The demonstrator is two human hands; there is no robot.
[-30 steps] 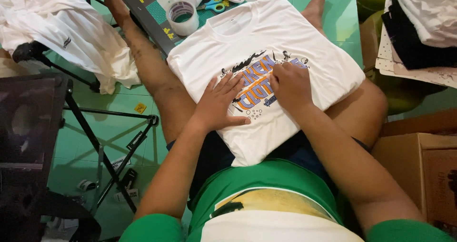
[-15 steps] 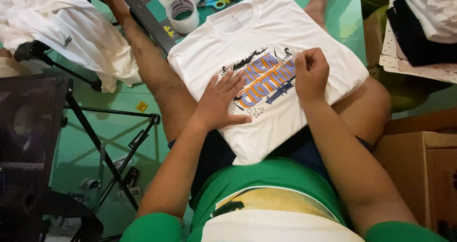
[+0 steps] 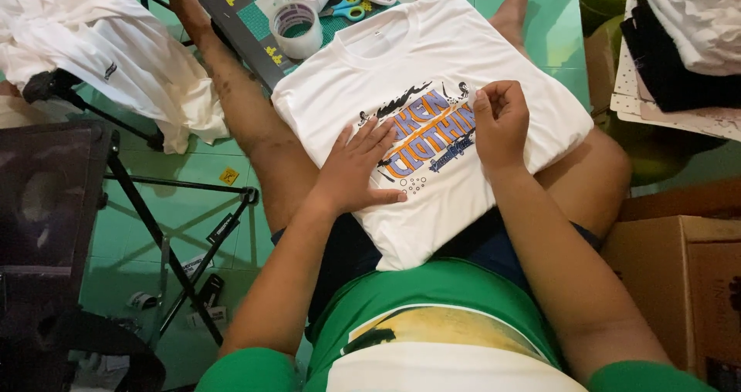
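my right hand [image 3: 500, 122] has slid from the middle of the print to its right edge, fingers now curled and pinched as if on a clear film i can't make out. the white cotton t-shirt with the orange and blue printed design [image 3: 432, 137] lies across my thighs. my left hand [image 3: 356, 172] stays flat and open on the print's left side. more lettering shows than a second ago.

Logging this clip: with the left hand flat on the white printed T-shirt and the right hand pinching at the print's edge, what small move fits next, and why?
Probably keep peeling toward the right. The right hand pinches something thin at the right edge of the orange-and-blue print, likely a film, though it is too fine to tell. The left hand lies flat, pinning the white printed T-shirt on the lap.
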